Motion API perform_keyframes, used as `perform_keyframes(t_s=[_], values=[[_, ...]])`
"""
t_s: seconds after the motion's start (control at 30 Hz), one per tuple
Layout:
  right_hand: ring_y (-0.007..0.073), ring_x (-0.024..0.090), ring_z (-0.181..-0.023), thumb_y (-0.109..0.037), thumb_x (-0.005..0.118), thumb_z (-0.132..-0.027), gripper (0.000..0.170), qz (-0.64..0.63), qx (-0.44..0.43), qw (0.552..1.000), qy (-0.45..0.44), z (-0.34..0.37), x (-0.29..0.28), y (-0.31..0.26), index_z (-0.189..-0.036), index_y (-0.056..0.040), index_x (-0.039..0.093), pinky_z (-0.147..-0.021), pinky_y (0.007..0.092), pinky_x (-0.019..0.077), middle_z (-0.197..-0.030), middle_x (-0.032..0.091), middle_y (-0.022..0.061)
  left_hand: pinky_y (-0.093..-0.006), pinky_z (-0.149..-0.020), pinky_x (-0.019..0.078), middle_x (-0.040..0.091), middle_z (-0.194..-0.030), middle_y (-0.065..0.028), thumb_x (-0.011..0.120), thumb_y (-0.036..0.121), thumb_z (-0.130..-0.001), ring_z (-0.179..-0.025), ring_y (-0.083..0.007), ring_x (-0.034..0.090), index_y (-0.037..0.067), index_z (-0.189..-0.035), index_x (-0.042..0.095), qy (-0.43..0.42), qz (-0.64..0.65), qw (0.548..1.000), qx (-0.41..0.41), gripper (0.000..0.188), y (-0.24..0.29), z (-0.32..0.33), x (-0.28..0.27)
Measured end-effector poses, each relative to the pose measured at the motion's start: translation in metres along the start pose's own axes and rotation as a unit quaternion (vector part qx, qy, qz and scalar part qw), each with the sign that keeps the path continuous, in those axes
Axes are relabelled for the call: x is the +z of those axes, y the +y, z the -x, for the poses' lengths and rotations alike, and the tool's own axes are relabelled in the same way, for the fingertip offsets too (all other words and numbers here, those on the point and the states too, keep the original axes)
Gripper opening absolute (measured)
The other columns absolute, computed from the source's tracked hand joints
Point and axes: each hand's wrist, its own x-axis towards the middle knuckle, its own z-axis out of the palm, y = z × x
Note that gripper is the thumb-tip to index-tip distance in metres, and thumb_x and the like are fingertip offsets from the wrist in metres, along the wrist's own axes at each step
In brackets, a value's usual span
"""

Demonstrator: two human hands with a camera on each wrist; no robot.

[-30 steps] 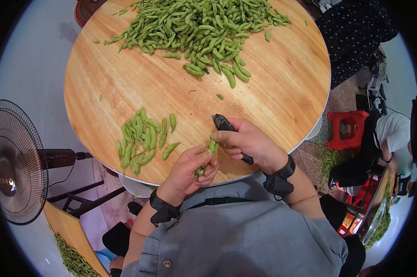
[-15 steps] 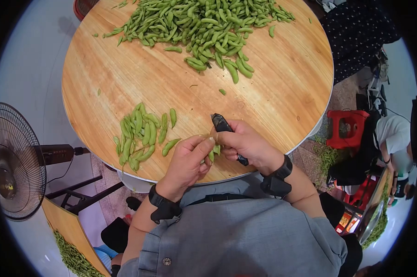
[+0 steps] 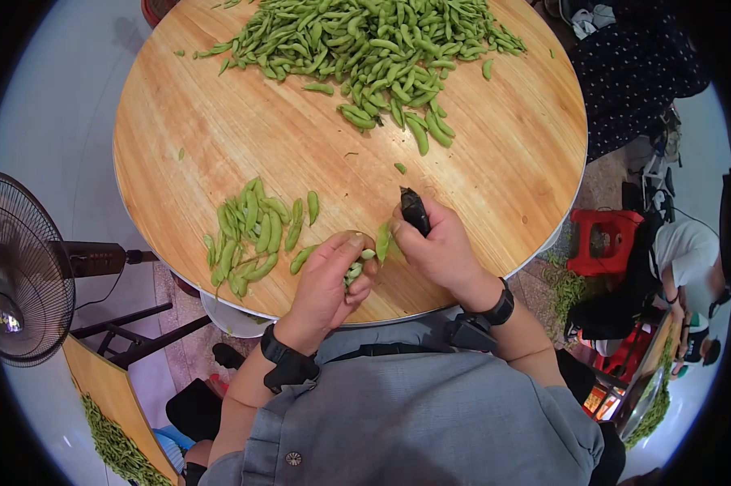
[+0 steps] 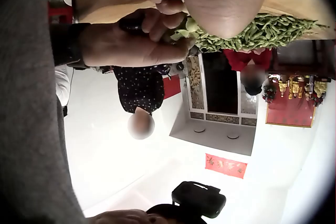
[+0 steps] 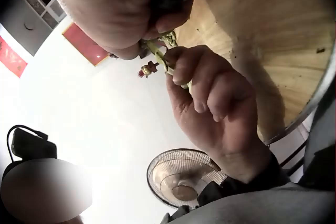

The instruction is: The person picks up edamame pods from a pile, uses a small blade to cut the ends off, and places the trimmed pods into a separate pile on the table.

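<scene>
My left hand [image 3: 326,275] curls around several pale shelled edamame beans [image 3: 354,274], with one more bean [image 3: 368,253] at the thumb and fingertips. Just to its right, my right hand [image 3: 442,251] pinches an opened edamame pod [image 3: 383,240] between thumb and finger. The same hand grips a slim black tool [image 3: 415,212] in its curled fingers, one end pointing away from me; the rest is hidden in the palm. Left of my hands lies a small pile of edamame pods [image 3: 252,223] on the round wooden table [image 3: 300,138].
A large heap of edamame pods [image 3: 381,49] covers the table's far side. A standing fan [image 3: 25,267] is at the left, a red stool [image 3: 604,241] at the right. A person in a white top [image 3: 689,251] sits at another table farther right.
My hands have drawn slightly apart. The pod has come away from the left fingers with the right hand, and pale beans now show in the left hand.
</scene>
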Motion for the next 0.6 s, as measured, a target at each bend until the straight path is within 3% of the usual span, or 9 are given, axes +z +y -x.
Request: perform_keyframes(t_s=[0.03, 0.17, 0.23, 0.27, 0.4, 0.47, 0.5, 0.57, 0.6], values=[[0.0028, 0.039, -0.058, -0.011, 0.056, -0.082, 0.010, 0.025, -0.001, 1.000, 0.018, 0.000, 0.001, -0.003, -0.077, -0.0036, 0.051, -0.050, 0.0212, 0.0336, -0.062, 0.042, -0.0054, -0.0185, -0.036, 0.0261, 0.052, -0.070, -0.0077, 0.045, 0.019, -0.093, -0.044, -0.0076, 0.036, 0.003, -0.091, 0.052, 0.009, -0.008, 1.000, 0.020, 0.018, 0.000, 0.000, -0.002], [0.0066, 0.042, -0.056, -0.014, 0.057, -0.082, 0.013, 0.049, -0.023, 0.996, 0.069, -0.015, 0.003, -0.002, -0.079, -0.0022, 0.052, -0.051, 0.0235, 0.0363, -0.061, 0.045, -0.0018, -0.0184, -0.036, 0.0263, 0.052, -0.071, -0.0084, 0.045, 0.019, -0.092, -0.045, -0.0077, 0.036, 0.003, -0.091, 0.052, 0.005, -0.005, 1.000, 0.005, 0.017, 0.003, 0.009, -0.006], [0.0152, 0.049, -0.056, -0.019, 0.058, -0.082, 0.019, 0.138, -0.163, 0.976, 0.038, -0.023, 0.017, -0.008, -0.083, -0.0005, 0.054, -0.053, 0.0290, 0.0398, -0.063, 0.053, 0.0065, -0.0166, -0.039, 0.0258, 0.053, -0.074, -0.0074, 0.046, 0.018, -0.092, -0.049, -0.0065, 0.037, 0.003, -0.091, 0.053, -0.003, 0.003, 1.000, -0.011, 0.017, 0.003, 0.016, -0.007], [0.0108, 0.058, -0.073, -0.014, 0.056, -0.084, 0.016, 0.177, -0.114, 0.977, -0.042, -0.026, 0.021, -0.009, -0.091, 0.0003, 0.058, -0.064, 0.0265, 0.0457, -0.074, 0.062, 0.0049, -0.0166, -0.039, 0.0258, 0.053, -0.074, -0.0074, 0.046, 0.018, -0.092, -0.049, -0.0065, 0.037, 0.003, -0.091, 0.053, -0.006, 0.001, 1.000, -0.012, 0.017, 0.003, 0.019, -0.008], [0.0123, 0.060, -0.073, -0.015, 0.057, -0.083, 0.018, 0.267, -0.132, 0.953, -0.050, -0.030, 0.022, 0.001, -0.092, 0.0009, 0.059, -0.065, 0.0266, 0.0464, -0.078, 0.064, 0.0070, -0.0160, -0.037, 0.0233, 0.050, -0.072, -0.0067, 0.045, 0.020, -0.092, -0.047, -0.0059, 0.036, 0.003, -0.088, 0.052, -0.031, -0.017, 0.996, -0.076, 0.019, 0.007, 0.038, -0.016], [0.0132, 0.060, -0.071, -0.015, 0.056, -0.083, 0.019, 0.290, -0.110, 0.951, -0.009, -0.032, 0.007, 0.006, -0.092, 0.0017, 0.058, -0.064, 0.0270, 0.0465, -0.077, 0.064, 0.0081, -0.0161, -0.037, 0.0226, 0.049, -0.071, -0.0063, 0.045, 0.020, -0.092, -0.047, -0.0057, 0.036, 0.003, -0.087, 0.052, -0.030, -0.038, 0.993, -0.104, 0.019, 0.011, 0.055, -0.024], [0.0132, 0.060, -0.071, -0.015, 0.056, -0.083, 0.019, 0.292, -0.111, 0.950, -0.009, -0.033, -0.002, 0.009, -0.092, 0.0017, 0.058, -0.064, 0.0270, 0.0465, -0.077, 0.064, 0.0081, -0.0160, -0.036, 0.0222, 0.048, -0.070, -0.0060, 0.045, 0.021, -0.092, -0.046, -0.0056, 0.035, 0.003, -0.086, 0.052, -0.019, -0.093, 0.983, -0.158, 0.020, 0.014, 0.067, -0.028], [0.0316, 0.061, -0.069, -0.020, 0.055, -0.081, 0.020, 0.252, -0.123, 0.957, 0.078, -0.035, -0.019, 0.013, -0.086, -0.0004, 0.059, -0.062, 0.0372, 0.0472, -0.074, 0.062, 0.0170, -0.0159, -0.036, 0.0217, 0.048, -0.069, -0.0057, 0.044, 0.021, -0.093, -0.045, -0.0054, 0.034, 0.003, -0.086, 0.051, -0.007, -0.148, 0.966, -0.210, 0.021, 0.010, 0.086, -0.045], [0.0316, 0.061, -0.069, -0.020, 0.055, -0.081, 0.020, 0.252, -0.125, 0.956, 0.078, -0.036, -0.028, 0.013, -0.086, -0.0004, 0.059, -0.062, 0.0372, 0.0472, -0.074, 0.062, 0.0170, -0.0159, -0.036, 0.0221, 0.047, -0.069, -0.0057, 0.045, 0.023, -0.093, -0.045, -0.0053, 0.034, 0.003, -0.086, 0.052, 0.004, -0.143, 0.966, -0.217, 0.022, 0.001, 0.092, -0.060]])
